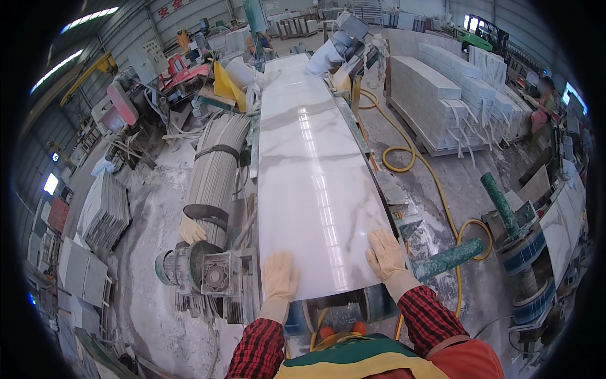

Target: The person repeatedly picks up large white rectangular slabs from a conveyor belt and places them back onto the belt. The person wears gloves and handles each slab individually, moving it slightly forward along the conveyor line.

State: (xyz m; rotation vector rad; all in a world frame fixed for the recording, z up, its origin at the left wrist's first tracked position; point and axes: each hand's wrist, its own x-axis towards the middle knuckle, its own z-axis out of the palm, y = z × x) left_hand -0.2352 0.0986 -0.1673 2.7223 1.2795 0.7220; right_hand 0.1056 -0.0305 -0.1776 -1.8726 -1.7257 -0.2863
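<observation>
A long polished slab [309, 189], white with grey veins, lies flat on a machine bed and stretches away from me. My left hand [279, 278], in a cream glove, rests flat on the slab's near left corner. Its fingers are stretched out and point away from me. On the near right edge lies my right hand [386, 259], gloved the same way, fingers extended over the surface. Neither hand holds anything. Below the slab's near edge, part of the machine frame and a roller show between my arms.
Left of the slab stands a motor with a gearbox [216, 275]. A spare glove [191, 229] hangs by a ribbed grey roll [216, 164]. To the right, a yellow hose [435, 183] loops over the floor near a green post [449, 259]. Stacked stone blocks [435, 95] stand beyond; a person [541, 104] is far right.
</observation>
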